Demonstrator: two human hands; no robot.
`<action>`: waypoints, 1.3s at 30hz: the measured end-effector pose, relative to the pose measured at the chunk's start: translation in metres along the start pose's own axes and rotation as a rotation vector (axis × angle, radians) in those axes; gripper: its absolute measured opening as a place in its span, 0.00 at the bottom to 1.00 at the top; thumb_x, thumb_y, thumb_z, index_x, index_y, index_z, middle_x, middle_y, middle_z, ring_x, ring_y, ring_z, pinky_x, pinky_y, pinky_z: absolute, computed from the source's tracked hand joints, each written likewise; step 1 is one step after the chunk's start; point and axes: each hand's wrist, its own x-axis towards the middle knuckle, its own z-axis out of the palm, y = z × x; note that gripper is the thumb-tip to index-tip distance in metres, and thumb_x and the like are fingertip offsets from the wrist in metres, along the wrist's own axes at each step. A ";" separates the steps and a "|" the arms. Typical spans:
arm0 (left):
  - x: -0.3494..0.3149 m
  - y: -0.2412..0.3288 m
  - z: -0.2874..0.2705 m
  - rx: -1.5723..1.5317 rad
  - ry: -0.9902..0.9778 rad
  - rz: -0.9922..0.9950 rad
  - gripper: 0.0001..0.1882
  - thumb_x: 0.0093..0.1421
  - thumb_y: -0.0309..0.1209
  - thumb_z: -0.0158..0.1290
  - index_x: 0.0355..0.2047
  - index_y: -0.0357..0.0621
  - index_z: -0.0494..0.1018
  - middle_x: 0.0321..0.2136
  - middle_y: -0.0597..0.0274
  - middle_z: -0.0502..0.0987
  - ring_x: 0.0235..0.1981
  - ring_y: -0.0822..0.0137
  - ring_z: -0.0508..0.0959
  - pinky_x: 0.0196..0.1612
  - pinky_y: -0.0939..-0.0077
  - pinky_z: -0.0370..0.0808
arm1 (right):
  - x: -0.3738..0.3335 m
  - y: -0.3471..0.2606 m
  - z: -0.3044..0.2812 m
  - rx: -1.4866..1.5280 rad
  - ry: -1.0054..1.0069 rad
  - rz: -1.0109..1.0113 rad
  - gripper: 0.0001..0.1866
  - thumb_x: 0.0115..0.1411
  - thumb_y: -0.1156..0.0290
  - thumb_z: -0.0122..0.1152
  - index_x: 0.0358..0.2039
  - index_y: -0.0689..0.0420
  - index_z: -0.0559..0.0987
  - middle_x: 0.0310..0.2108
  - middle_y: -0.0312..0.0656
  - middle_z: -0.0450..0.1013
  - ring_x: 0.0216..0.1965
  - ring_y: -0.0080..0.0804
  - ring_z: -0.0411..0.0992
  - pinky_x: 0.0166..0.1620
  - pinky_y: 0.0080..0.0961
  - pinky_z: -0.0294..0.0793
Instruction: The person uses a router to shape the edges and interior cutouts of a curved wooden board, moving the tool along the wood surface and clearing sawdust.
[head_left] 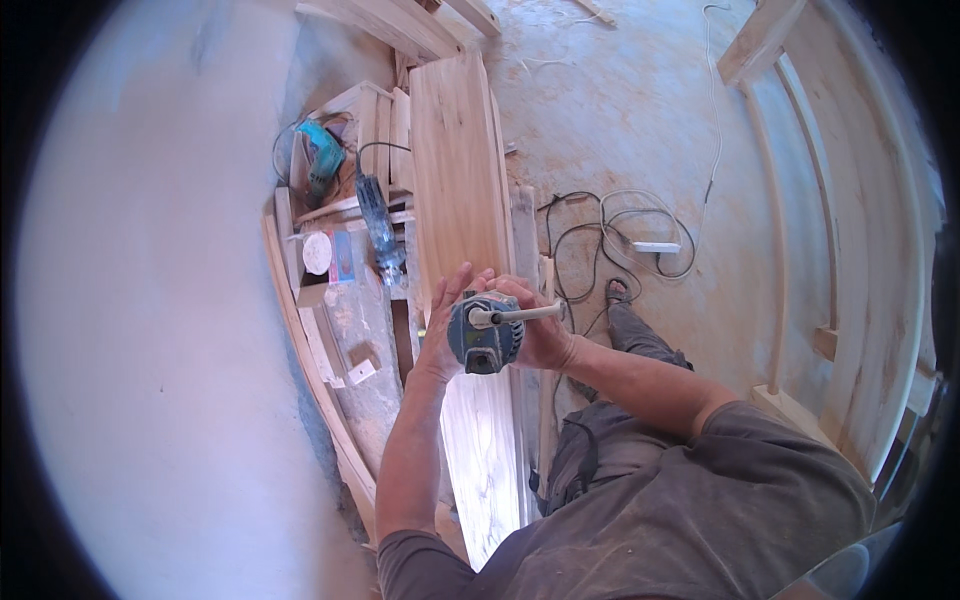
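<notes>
A blue power tool (484, 345) with a round motor housing, vents and a pale spout-like piece on top stands upright between my hands; from above it looks like a router. My left hand (438, 335) wraps its left side, and my right hand (546, 338) grips the right side, just under the pale piece. Beneath it runs a long light wooden board (458, 180), brightly lit at its near end. The tool's base is hidden by its own body and my hands, so I cannot tell whether it touches the wood.
Left of the board lie a dusty blue grinder-like tool (377, 222), a teal power tool (321, 158) and a white round lid-like object (317, 253). Cables (600, 225) and a white power strip (656, 247) lie on the floor. A large wooden frame (868, 210) stands at right.
</notes>
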 end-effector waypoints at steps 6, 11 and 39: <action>0.062 0.026 -0.023 -0.234 0.055 -0.008 0.37 0.66 0.51 0.51 0.74 0.61 0.59 0.75 0.72 0.58 0.79 0.62 0.47 0.79 0.55 0.38 | 0.052 0.043 -0.017 0.107 -0.024 0.001 0.56 0.38 0.75 0.85 0.65 0.56 0.61 0.58 0.53 0.69 0.60 0.56 0.71 0.62 0.47 0.72; 0.096 0.043 -0.039 1.051 -0.038 0.103 0.35 0.68 0.54 0.47 0.73 0.62 0.61 0.76 0.71 0.56 0.79 0.62 0.45 0.79 0.57 0.35 | 0.081 0.067 -0.028 0.089 -0.039 -0.011 0.54 0.41 0.72 0.86 0.66 0.56 0.60 0.57 0.51 0.70 0.60 0.54 0.71 0.61 0.46 0.72; 0.341 0.097 -0.157 0.724 0.075 0.224 0.49 0.47 0.36 0.71 0.70 0.51 0.65 0.71 0.64 0.67 0.77 0.59 0.53 0.78 0.53 0.42 | 0.291 0.229 -0.076 0.074 -0.069 0.019 0.51 0.43 0.70 0.84 0.66 0.61 0.63 0.62 0.51 0.68 0.63 0.52 0.70 0.65 0.44 0.71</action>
